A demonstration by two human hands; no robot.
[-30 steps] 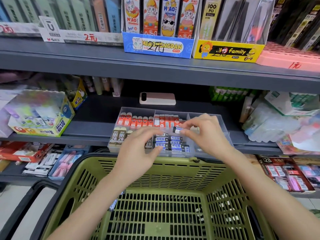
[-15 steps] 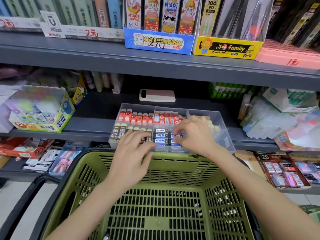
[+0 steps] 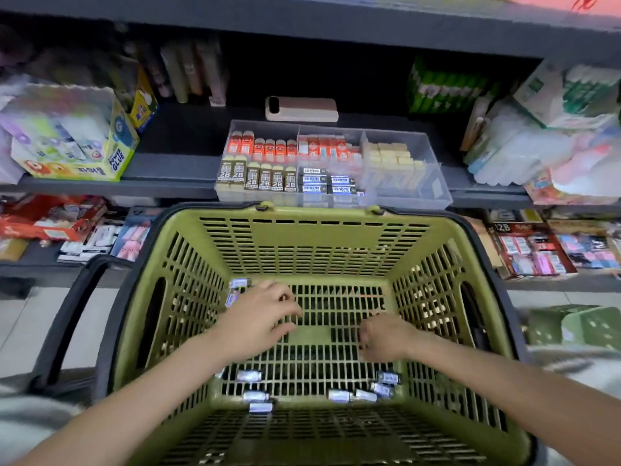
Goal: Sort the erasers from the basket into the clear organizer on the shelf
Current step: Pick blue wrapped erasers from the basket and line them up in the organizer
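The green basket (image 3: 336,218) stands in front of the shelf, below the clear organizer (image 3: 440,193). Several small blue-and-white erasers (image 3: 249,376) lie on the basket floor, most near the front edge, and two more erasers (image 3: 238,284) lie in the far left corner. Both hands are down inside the basket. My left hand (image 3: 258,319) hovers beside the far left erasers with its fingers loosely bent. My right hand (image 3: 386,338) hangs over the middle of the floor, fingers curled down, with nothing seen in it. The organizer holds rows of red, brown 2B, blue-and-white and cream erasers.
A phone (image 3: 301,109) lies on the shelf behind the organizer. A glue box (image 3: 111,156) stands to the left and plastic packs (image 3: 537,146) to the right. The basket's black handle (image 3: 67,314) sticks out left. Stationery boxes (image 3: 531,250) fill the lower shelf.
Both hands have left the organizer and dropped into the basket. The right hand no longer holds the blue-and-white eraser. The view has tilted down.
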